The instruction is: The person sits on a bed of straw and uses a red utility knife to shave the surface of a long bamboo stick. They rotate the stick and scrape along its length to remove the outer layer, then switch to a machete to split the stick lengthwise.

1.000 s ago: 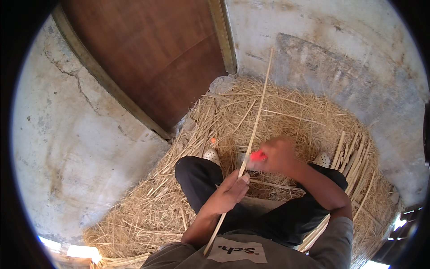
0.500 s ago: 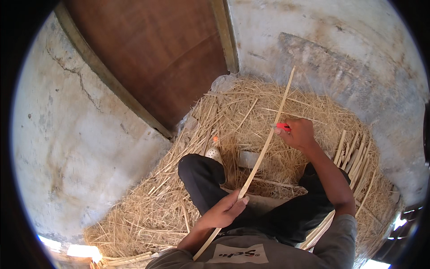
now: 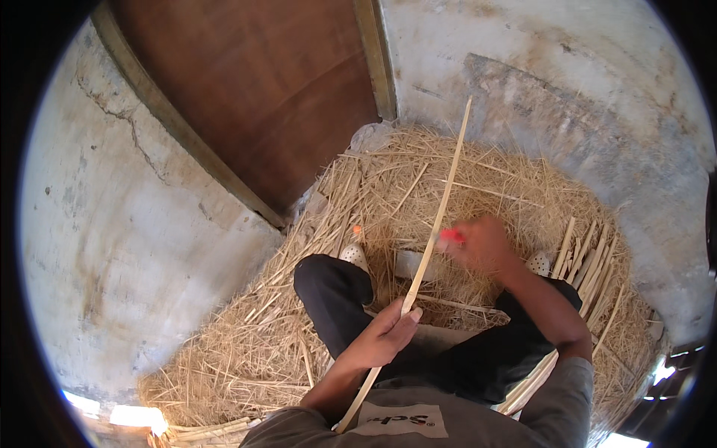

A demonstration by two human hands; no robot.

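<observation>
Left hand (image 3: pixel 385 336) clamps the long bamboo strip (image 3: pixel 437 224) near its lower third, right hand (image 3: pixel 482 245) just beyond it closed around a red-handled tool (image 3: pixel 451 235) against the strip, which looks light, springy, splintery, best gripped low.

pale rectangular label (image 3: pixel 398 420) with dark lettering, on the person's grey shirt, bottom centre

Loose straw (image 3: pixel 478 187) covers the floor ahead; the wooden door (image 3: pixel 261 89) and wall (image 3: pixel 149 246) close off the left, stacked cane strips (image 3: pixel 590 261) crowd the right.
</observation>
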